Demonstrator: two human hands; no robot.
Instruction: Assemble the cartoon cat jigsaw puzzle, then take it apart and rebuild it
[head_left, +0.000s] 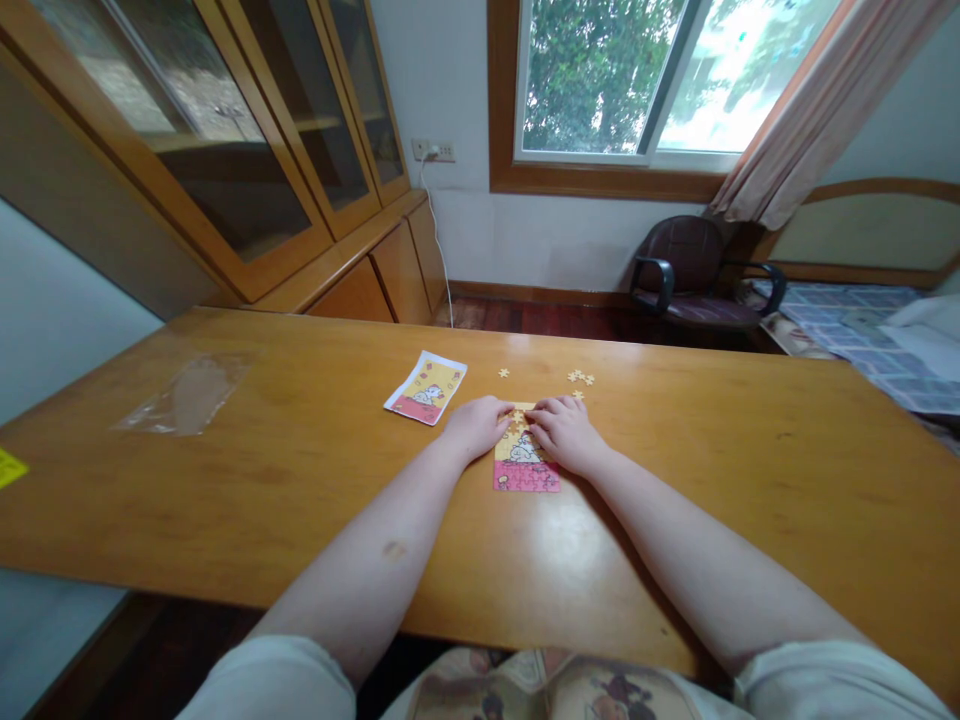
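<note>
From where I stand, someone sits at a wooden table point(322, 470) with both hands on a puzzle point(527, 477), the left hand point(478, 428) at its left edge and the right hand point(568, 433) over its upper right, a gap between their fingertips. A picture card point(429, 388) lies just left of it, a plastic bag point(187, 395) farther left, and loose pieces point(583, 378) beyond the hands. Behind stand a glass-doored cabinet point(352, 235), a window point(600, 80), an armchair point(686, 265) and a bed point(862, 320).
</note>
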